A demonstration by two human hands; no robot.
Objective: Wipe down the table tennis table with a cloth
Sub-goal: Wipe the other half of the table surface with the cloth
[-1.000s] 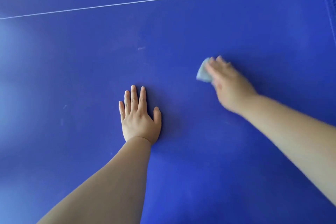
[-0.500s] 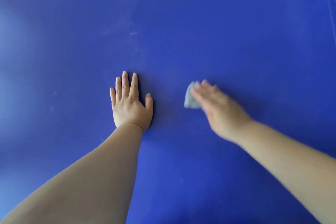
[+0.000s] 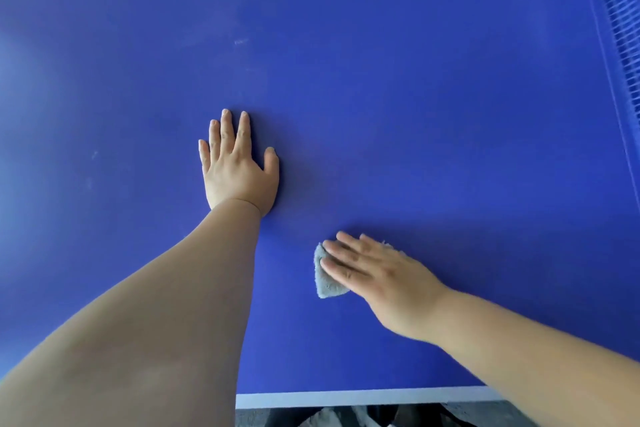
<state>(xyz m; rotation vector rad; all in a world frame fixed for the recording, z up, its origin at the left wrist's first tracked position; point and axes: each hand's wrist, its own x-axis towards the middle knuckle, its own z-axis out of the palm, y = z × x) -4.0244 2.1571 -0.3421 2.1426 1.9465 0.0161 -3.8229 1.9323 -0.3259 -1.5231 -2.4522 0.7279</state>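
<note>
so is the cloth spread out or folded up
Folded small, not spread: only a compact grey wedge of the cloth pokes out from under the flat right hand, which presses it on the table.

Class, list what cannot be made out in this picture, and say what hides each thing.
Head view:
1. Most of the cloth: covered by the right hand.
2. The net: cut off by the right edge.
3. Grey shapes below the table edge: cropped by the bottom edge, unidentifiable.

Grey floor (image 3: pixel 263 419) at bottom edge; bright light.
</note>
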